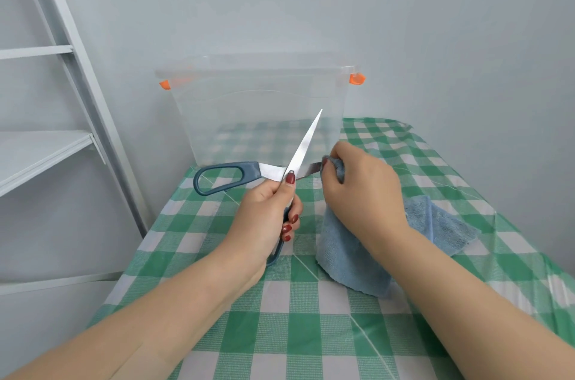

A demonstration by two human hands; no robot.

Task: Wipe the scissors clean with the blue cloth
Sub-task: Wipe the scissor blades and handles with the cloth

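Fingers of the left hand [264,218] grip the opened scissors [273,172]; right hand [362,190] pinches blue cloth [351,258] around one blade.

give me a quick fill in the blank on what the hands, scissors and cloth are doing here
1. The scissors are held ____, blades spread apart.
2. The left hand grips one ____ of the scissors.
3. The right hand pinches the ____ cloth around one blade.
4. Behind the hands stands a clear ____ with orange clips.

Missing words: open; handle; blue; box
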